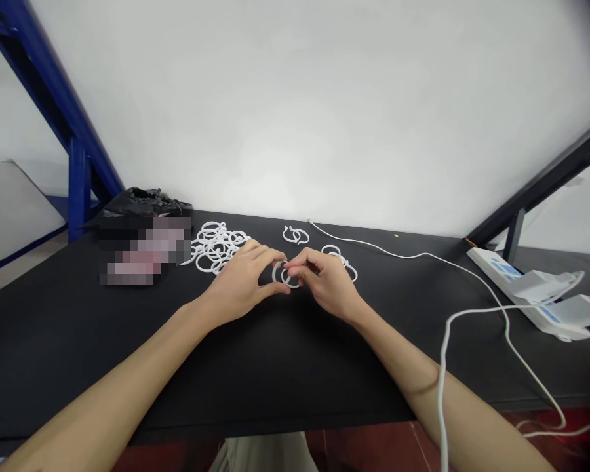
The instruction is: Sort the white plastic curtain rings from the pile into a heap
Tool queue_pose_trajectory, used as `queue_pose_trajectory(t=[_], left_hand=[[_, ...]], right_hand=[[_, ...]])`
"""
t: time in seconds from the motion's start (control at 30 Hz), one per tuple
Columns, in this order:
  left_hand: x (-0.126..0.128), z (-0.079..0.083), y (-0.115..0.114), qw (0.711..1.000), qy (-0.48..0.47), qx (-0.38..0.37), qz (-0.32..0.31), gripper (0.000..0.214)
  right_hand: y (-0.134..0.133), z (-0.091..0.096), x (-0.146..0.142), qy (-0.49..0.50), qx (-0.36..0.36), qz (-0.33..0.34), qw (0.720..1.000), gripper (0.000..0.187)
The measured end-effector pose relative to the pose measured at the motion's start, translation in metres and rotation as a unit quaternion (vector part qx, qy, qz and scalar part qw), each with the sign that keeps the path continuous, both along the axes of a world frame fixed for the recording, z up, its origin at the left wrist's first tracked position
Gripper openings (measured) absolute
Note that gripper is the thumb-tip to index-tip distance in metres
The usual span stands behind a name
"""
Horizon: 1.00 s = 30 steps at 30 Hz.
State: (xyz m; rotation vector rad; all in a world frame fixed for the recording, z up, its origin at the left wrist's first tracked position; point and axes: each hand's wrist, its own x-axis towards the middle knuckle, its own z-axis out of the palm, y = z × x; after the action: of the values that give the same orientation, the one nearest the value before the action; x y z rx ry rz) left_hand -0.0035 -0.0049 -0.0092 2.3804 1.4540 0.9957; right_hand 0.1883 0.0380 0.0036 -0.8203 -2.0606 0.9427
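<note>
Over the middle of the black table, my left hand (pixel 240 278) pinches a white plastic curtain ring (pixel 275 272) between thumb and fingers. My right hand (pixel 332 282) is closed at the fingertips on a second white ring (pixel 291 284), which overlaps the first. Fingers partly cover both, so I cannot tell whether they are linked. Just beyond my left hand lies a loose pile of white rings (pixel 209 248). A pair of rings (pixel 302 236) rests farther back, and a few more rings (pixel 353 272) lie partly behind my right hand.
A black plastic bag (pixel 145 202) sits at the back left beside a blurred-out patch. A white cable (pixel 425 255) crosses the right side and hangs over my right forearm. White power strips with plugs (pixel 535 286) lie at the right. A white wall (pixel 295 118) rises behind the black table (pixel 255 373).
</note>
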Motion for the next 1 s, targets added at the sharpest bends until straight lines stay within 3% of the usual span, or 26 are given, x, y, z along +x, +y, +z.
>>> queue_pose_trajectory(t=[0.1,0.2,0.33,0.47,0.57,0.8,1.0], left_hand=[[0.0,0.0,0.001,1.0,0.011,0.006,0.011,0.035],[-0.004,0.001,0.003,0.996,0.036,0.044,0.072,0.035],[-0.016,0.0,0.007,0.974,0.106,0.071,0.186,0.042],[-0.023,-0.005,0.008,0.955,0.163,0.059,0.242,0.044],[-0.02,-0.006,0.007,0.964,0.151,0.057,0.213,0.045],[0.003,-0.001,-0.002,0.994,0.094,0.024,0.051,0.045],[0.012,-0.003,-0.004,0.988,0.143,0.057,0.031,0.045]], right_hand=[[0.0,-0.003,-0.001,-0.003,0.004,-0.014,1.0,0.009],[0.002,-0.007,-0.001,-0.033,0.05,-0.055,0.997,0.018],[0.01,-0.015,0.004,-0.161,0.138,-0.148,0.966,0.028],[0.016,-0.02,0.008,-0.266,0.124,-0.142,0.945,0.02],[0.015,-0.02,0.007,-0.267,0.103,-0.132,0.949,0.01],[0.006,-0.016,-0.001,-0.197,0.107,-0.139,0.965,0.009],[-0.003,-0.008,-0.006,-0.184,0.036,-0.147,0.971,0.018]])
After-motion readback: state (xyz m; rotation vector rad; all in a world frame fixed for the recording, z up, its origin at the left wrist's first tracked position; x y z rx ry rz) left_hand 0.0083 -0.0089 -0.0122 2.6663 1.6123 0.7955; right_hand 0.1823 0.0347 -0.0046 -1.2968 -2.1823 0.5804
